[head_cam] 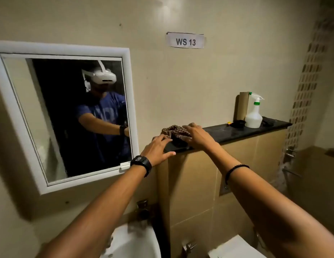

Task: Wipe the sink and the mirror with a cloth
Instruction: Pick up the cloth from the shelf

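We see the tiled wall filling most of the view, and we take the dark shelf on it as our landmark. Left of the shelf and a little higher hangs the white-framed mirror, tilted in the wide lens, with a person in a blue shirt and a white headset reflected in it. Below the shelf's left end is the white sink, only partly in view, with a tap on the wall above it. Below the shelf's right half we make out a white toilet lid. Above the shelf a paper label reads "WS 13". Towards the shelf's right end stand a cardboard tube and, just in front of it, a white spray bottle, well apart from the hands. On the shelf's left end lies the checked cloth, bunched up. Our right hand rests on the cloth with fingers spread and curled over it, not closed. Our left hand, a black watch on the wrist, lies flat on the shelf's front edge just beside the cloth, fingers wide and holding nothing.
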